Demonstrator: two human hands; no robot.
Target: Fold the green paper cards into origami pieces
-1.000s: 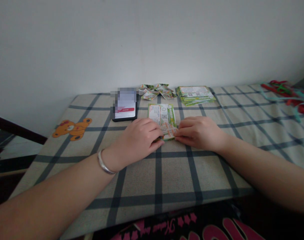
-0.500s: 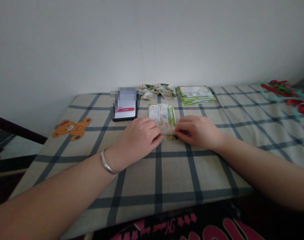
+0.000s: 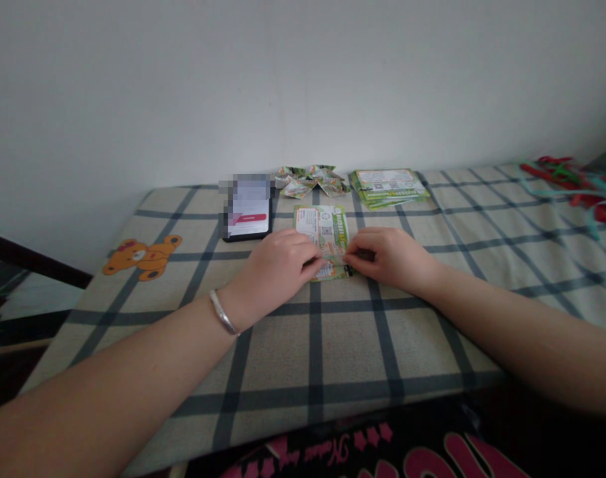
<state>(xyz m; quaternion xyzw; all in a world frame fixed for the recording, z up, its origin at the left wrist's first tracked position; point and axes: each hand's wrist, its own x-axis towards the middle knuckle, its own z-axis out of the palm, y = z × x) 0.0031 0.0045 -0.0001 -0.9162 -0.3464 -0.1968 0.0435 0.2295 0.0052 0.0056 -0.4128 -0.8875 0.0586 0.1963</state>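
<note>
A flat green-and-white printed wrapper [image 3: 327,229] lies on the checked cloth in front of me, with a crease across its near part. My left hand [image 3: 285,262] is closed in a pinch at its left edge. At the right edge my right hand [image 3: 389,255] pinches it, thumb against forefinger. Below the crease, a strip of print shows between the hands; the fingers hide parts of both side edges. Behind it sit several folded wrapper pieces [image 3: 312,181] with pointed corners. A stack of similar flat wrappers [image 3: 389,188] is to their right.
A phone [image 3: 249,219] with a partly blurred screen lies left of the wrappers. An orange bear cutout [image 3: 144,257] is on the left of the tablecloth [image 3: 352,352]. Red, green and pale blue strips [image 3: 576,186] lie at the far right. A wall stands behind the table.
Both hands have shifted slightly away from me along the wrapper's sides. More of the printed strip below the crease is now visible.
</note>
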